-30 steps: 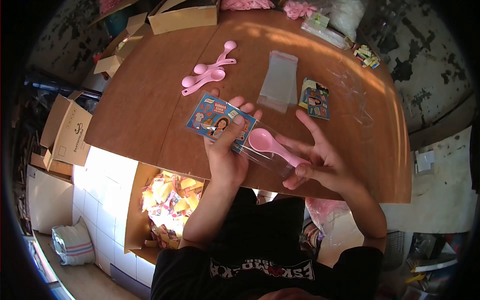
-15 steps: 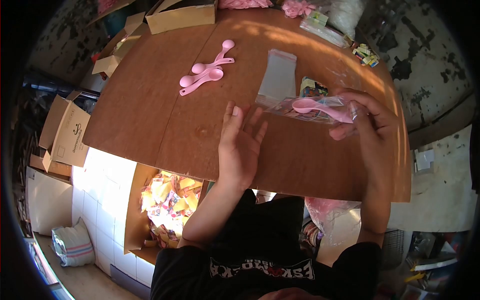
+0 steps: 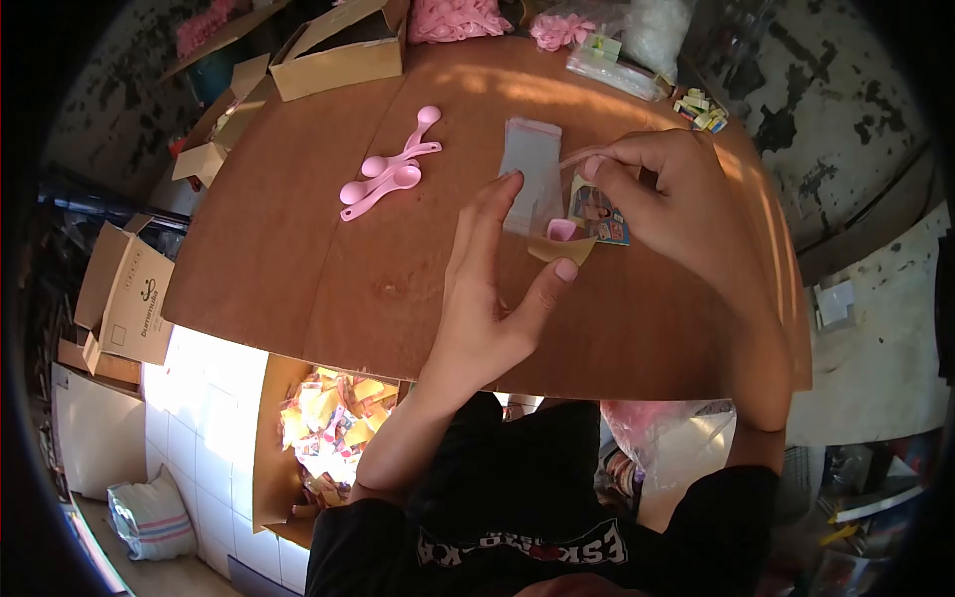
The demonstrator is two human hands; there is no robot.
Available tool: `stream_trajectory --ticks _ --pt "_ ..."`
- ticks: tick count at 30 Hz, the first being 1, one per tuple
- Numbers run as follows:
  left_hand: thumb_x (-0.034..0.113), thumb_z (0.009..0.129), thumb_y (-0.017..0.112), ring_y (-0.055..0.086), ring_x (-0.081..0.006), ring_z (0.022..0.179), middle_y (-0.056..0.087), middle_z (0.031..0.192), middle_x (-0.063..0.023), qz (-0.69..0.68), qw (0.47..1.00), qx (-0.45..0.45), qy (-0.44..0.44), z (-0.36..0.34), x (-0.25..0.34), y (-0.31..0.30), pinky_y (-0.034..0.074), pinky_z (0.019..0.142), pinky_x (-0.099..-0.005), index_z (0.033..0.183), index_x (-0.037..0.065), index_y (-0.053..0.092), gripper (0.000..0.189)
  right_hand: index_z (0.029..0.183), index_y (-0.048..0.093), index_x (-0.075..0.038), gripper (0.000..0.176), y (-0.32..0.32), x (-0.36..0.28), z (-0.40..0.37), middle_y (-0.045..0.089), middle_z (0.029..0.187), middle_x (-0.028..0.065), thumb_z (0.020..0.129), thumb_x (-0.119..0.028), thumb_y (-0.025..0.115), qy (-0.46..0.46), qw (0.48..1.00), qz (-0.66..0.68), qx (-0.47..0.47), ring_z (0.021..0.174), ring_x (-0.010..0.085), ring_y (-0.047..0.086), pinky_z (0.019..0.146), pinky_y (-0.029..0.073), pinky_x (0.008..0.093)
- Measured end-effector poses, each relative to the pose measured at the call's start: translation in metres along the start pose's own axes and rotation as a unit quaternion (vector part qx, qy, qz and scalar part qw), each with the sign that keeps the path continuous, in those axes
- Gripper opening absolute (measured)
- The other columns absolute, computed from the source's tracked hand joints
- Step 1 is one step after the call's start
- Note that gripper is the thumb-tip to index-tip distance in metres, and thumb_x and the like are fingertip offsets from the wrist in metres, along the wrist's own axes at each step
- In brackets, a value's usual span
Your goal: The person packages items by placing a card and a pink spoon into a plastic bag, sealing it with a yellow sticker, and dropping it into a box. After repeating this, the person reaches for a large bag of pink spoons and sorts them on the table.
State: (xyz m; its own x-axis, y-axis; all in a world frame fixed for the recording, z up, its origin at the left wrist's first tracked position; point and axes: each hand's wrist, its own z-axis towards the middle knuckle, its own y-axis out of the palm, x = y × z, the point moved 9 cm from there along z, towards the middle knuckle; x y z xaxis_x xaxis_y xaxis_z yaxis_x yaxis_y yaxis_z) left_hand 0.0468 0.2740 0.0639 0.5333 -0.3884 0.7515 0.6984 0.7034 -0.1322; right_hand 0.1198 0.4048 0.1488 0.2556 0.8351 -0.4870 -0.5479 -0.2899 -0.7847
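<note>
My right hand (image 3: pixel 671 184) pinches the upper end of a clear plastic bag, which hangs tilted over the table. Inside the bag's lower end show a pink measuring spoon (image 3: pixel 561 230) and a yellowish card (image 3: pixel 563 250). My left hand (image 3: pixel 487 308) is held just left of the bag, thumb and fingers apart and nothing in its grasp. Behind the bag lie a stack of flat clear bags (image 3: pixel 527 164) and some printed cards (image 3: pixel 602 212), partly covered by my right hand. Several pink spoons (image 3: pixel 383 184) rest in a loose group farther left on the table.
The brown wooden table (image 3: pixel 298 249) has a cardboard box (image 3: pixel 338 65), a bag of pink items (image 3: pixel 458 18) and small yellow-white packets (image 3: pixel 701 109) along its far side. Below the front edge stands a carton of packed pieces (image 3: pixel 338 418). Another open carton (image 3: pixel 134 294) is at the left.
My right hand has turned the bag from lying sideways to hanging down, its spoon now lower. My left hand has moved right and up, close to the bag, with the thumb spread.
</note>
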Motion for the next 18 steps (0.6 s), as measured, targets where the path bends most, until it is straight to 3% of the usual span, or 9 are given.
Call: stream_trajectory --ticks 1,3,4,5,6,9,10,12,18 --pt "0.013 0.089 0.065 0.048 -0.0252 0.125 0.049 0.134 -0.0143 0.000 1.000 0.002 0.002 0.003 0.000 0.002 0.039 0.104 -0.0390 0.140 0.000 0.039 0.058 0.081 0.071 -0.001 0.021 0.010 0.001 -0.004 0.062 0.060 0.0165 0.081 -0.018 0.059 0.006 0.998 0.055 -0.031 0.049 0.0247 0.059 0.052 0.046 0.0352" --pt "0.008 0.090 0.063 0.065 -0.0185 0.092 0.065 0.109 -0.0163 -0.153 0.986 0.008 -0.061 0.006 -0.010 0.007 0.051 0.081 -0.0307 0.128 -0.003 0.050 0.041 0.080 0.071 0.000 0.020 0.010 -0.008 -0.009 0.060 0.057 0.0154 0.081 -0.017 0.060 -0.024 0.998 0.058 -0.025 0.048 0.0223 0.058 0.051 0.045 0.0341" --pt "0.008 0.092 0.062 0.064 -0.0095 0.068 0.070 0.080 -0.0093 -0.199 0.972 0.037 -0.116 0.004 -0.017 0.005 0.050 0.062 -0.0239 0.112 -0.004 0.062 0.024 0.084 0.071 0.000 0.019 0.016 -0.005 -0.011 0.061 0.059 0.0144 0.081 -0.017 0.062 0.003 0.995 0.084 -0.060 0.048 0.0207 0.057 0.051 0.045 0.0328" --pt "0.008 0.092 0.062 0.064 -0.0095 0.068 0.070 0.080 -0.0093 -0.199 0.973 0.037 -0.113 0.004 -0.015 0.004 0.050 0.062 -0.0239 0.112 -0.004 0.062 0.024 0.087 0.072 0.000 0.019 0.021 -0.002 -0.015 0.062 0.062 0.0135 0.080 -0.017 0.065 0.030 0.989 0.109 -0.095 0.049 0.0191 0.056 0.051 0.045 0.0315" --pt "0.008 0.093 0.060 0.062 -0.0071 0.066 0.070 0.075 -0.0076 -0.170 0.976 0.031 -0.133 0.003 -0.018 0.002 0.049 0.059 -0.0228 0.107 -0.004 0.064 0.018 0.090 0.070 0.002 0.013 0.015 -0.008 -0.017 0.066 0.081 0.0033 0.086 -0.010 0.068 0.021 0.989 0.130 -0.061 0.062 0.0030 0.052 0.055 0.042 0.0203" --pt "0.007 0.093 0.058 0.060 -0.0052 0.059 0.068 0.067 -0.0066 -0.153 0.974 0.040 -0.162 0.000 -0.015 0.001 0.046 0.054 -0.0217 0.097 -0.004 0.068 0.015 0.086 0.070 -0.001 0.008 -0.014 -0.036 -0.028 0.065 0.089 0.0045 0.080 -0.006 0.071 -0.108 0.987 0.092 0.079 0.066 0.0078 0.057 0.058 0.046 0.0234" --pt "0.006 0.093 0.058 0.059 -0.0047 0.059 0.068 0.067 -0.0078 -0.116 0.982 0.023 -0.146 0.000 -0.009 0.001 0.046 0.053 -0.0225 0.098 -0.004 0.068 0.015 0.086 0.070 -0.001 0.008 -0.012 -0.034 -0.029 0.065 0.089 0.0045 0.080 -0.006 0.071 -0.109 0.987 0.092 0.078 0.066 0.0078 0.057 0.058 0.046 0.0234" --pt "0.005 0.089 0.060 0.059 -0.0078 0.054 0.064 0.065 -0.0137 -0.032 0.994 -0.003 -0.106 0.002 0.002 0.002 0.045 0.049 -0.0262 0.101 -0.004 0.068 0.016 0.084 0.069 -0.002 0.011 -0.002 -0.054 -0.042 0.063 0.089 0.0046 0.074 -0.002 0.073 -0.274 0.960 -0.016 0.059 0.070 0.0152 0.062 0.061 0.050 0.0275" --pt "0.001 0.085 0.059 0.063 -0.0128 0.054 0.063 0.062 -0.0124 0.093 0.995 -0.036 -0.029 -0.003 0.020 0.006 0.047 0.051 -0.0252 0.098 -0.003 0.067 0.015 0.075 0.064 -0.007 0.008 0.008 -0.057 -0.053 0.056 0.079 0.0021 0.073 -0.012 0.070 -0.285 0.948 -0.121 0.069 0.063 0.0204 0.061 0.057 0.050 0.0322"
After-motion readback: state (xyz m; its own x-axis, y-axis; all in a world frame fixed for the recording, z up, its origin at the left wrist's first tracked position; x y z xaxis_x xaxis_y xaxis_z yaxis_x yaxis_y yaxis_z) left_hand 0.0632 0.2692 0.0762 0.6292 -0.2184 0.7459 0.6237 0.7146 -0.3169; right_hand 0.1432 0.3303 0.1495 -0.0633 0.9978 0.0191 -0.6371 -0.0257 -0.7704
